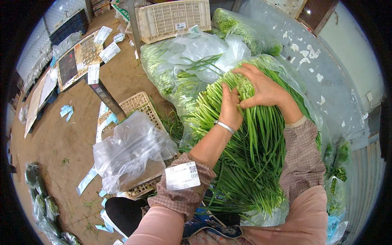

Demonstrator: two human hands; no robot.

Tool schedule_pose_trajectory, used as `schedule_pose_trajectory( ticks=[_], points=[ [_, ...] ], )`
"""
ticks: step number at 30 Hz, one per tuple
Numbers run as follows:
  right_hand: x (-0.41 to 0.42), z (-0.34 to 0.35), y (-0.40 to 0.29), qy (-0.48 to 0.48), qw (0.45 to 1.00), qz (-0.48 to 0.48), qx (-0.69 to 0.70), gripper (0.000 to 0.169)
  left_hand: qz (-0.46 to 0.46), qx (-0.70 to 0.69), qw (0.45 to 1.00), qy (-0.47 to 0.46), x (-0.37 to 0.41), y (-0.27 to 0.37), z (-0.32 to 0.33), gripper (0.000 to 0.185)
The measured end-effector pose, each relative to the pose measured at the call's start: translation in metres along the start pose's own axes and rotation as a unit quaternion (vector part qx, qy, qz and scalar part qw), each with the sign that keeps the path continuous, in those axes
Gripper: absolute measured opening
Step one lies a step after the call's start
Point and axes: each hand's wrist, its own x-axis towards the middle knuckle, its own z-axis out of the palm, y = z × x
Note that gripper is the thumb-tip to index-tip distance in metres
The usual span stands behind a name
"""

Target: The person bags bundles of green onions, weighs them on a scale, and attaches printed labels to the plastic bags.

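A large pile of garlic chives fills the space before me, pale cut stems at the far side and dark green leaves towards my lap. My right hand curves over a clump of stems, its thumb and fingers spread around it. Pressed against the same clump from the left is my left hand, some fingertips hidden among the stems. A silver bracelet circles that wrist. The left checked sleeve carries a white printed label. Clear plastic sheeting lies under and behind the chives.
Left of the pile, clear plastic bags lie over a beige plastic crate. A weighing scale's display, with labels stuck on it, stands on a post. Another crate stands behind. Bagged greens lie on the floor.
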Motion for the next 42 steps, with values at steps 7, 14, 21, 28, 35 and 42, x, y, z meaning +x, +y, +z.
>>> schedule_pose_trajectory(
  ticks=[7,14,21,28,35,42],
  points=[
    [-0.009,-0.001,-0.011,-0.046,0.998,0.011,0.033,0.023,0.028,-0.126,0.991,-0.039,-0.009,-0.014,-0.012,0.085],
    [-0.06,-0.035,-0.02,0.077,0.995,0.007,0.065,0.014,0.015,0.323,0.941,-0.098,0.008,-0.048,-0.049,0.082],
    [-0.14,-0.141,-0.039,0.249,0.963,0.089,0.06,0.012,-0.008,0.271,0.96,-0.067,0.001,-0.031,-0.052,0.068],
    [-0.189,-0.232,-0.003,0.489,0.814,0.206,0.236,0.03,0.034,0.309,0.95,-0.009,-0.034,0.027,-0.06,0.05],
    [-0.256,-0.207,-0.004,0.557,0.798,0.184,0.139,0.024,-0.012,0.285,0.958,-0.029,-0.07,0.071,-0.068,0.045],
    [-0.215,-0.11,-0.082,0.606,0.793,0.038,-0.048,0.02,-0.25,0.047,0.928,-0.273,-0.14,0.0,0.013,0.091]
  ],
)
